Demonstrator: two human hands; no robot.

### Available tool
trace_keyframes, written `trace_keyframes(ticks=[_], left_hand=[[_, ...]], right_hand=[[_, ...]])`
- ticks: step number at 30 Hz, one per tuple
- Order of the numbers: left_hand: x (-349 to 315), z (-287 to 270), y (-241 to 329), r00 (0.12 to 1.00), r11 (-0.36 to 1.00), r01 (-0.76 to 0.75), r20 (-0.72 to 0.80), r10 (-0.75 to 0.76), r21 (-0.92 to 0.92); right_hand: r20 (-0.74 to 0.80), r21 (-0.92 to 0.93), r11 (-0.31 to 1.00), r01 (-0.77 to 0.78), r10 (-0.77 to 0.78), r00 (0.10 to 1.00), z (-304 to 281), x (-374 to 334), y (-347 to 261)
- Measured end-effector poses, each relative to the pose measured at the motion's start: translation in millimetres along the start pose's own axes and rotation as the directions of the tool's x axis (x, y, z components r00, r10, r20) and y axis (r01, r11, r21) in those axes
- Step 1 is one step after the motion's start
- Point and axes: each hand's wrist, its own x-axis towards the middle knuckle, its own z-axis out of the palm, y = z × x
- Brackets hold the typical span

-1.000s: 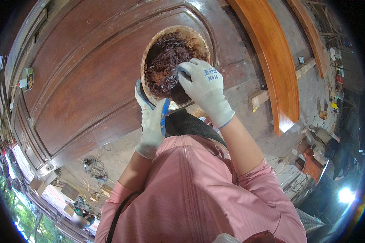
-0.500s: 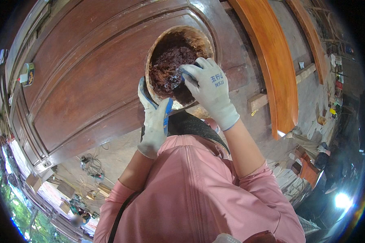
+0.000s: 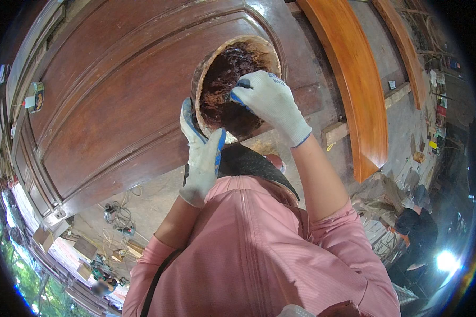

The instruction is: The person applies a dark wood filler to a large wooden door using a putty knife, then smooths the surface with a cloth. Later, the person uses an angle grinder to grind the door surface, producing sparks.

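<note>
A round bucket [image 3: 273,55] with a stained, crusted inner wall is tilted towards me over a brown wooden panel. Dark reddish-brown wet stuff [image 3: 225,74] coats its inside. My left hand [image 3: 202,158], in a white glove with blue palm, grips the bucket's near left rim, thumb over the edge. My right hand [image 3: 269,100], gloved alike, reaches over the right rim into the mouth. Its fingers are pinched together; whatever they hold is hidden from view.
The brown panelled door [image 3: 116,116] lies beneath the bucket. A small tin [image 3: 36,98] stands at its left side. To the right is a curved orange-brown beam [image 3: 354,79] on wooden supports. Coiled cable [image 3: 120,217] lies on the floor. Another person [image 3: 418,227] crouches at lower right.
My right hand has turned and shifted slightly within the bucket's mouth, knuckles now upward. The bucket has shifted slightly right. At lower right the other person has leaned further into view.
</note>
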Motion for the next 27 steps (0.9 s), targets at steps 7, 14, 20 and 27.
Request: trace_keyframes(ticks=[7, 14, 20, 27], left_hand=[[-1.2, -5.3, -6.4, 1.000, 1.000, -0.003, 0.019, 0.002, 0.027], [-0.8, -4.1, -3.0, 0.998, 0.998, 0.062, -0.001, -0.062, -0.033], [-0.5, -6.7, -11.7, 0.999, 0.993, 0.030, 0.025, -0.028, -0.112], [-4.0, 0.7, 1.9, 0.988, 0.967, 0.151, 0.038, -0.147, -0.204]], right_hand=[[-0.082, 0.010, 0.985, 0.172, -0.170, 0.982, 10.4, 1.4, 6.0], [0.161, 0.382, 0.896, -0.227, 0.177, 0.971, -6.7, -4.8, -1.1], [0.267, 0.580, 0.746, -0.326, 0.204, 0.942, -28.6, -12.2, -3.3], [-0.113, 0.370, 0.929, -0.024, 0.071, 0.991, -4.9, -30.3, 3.7]])
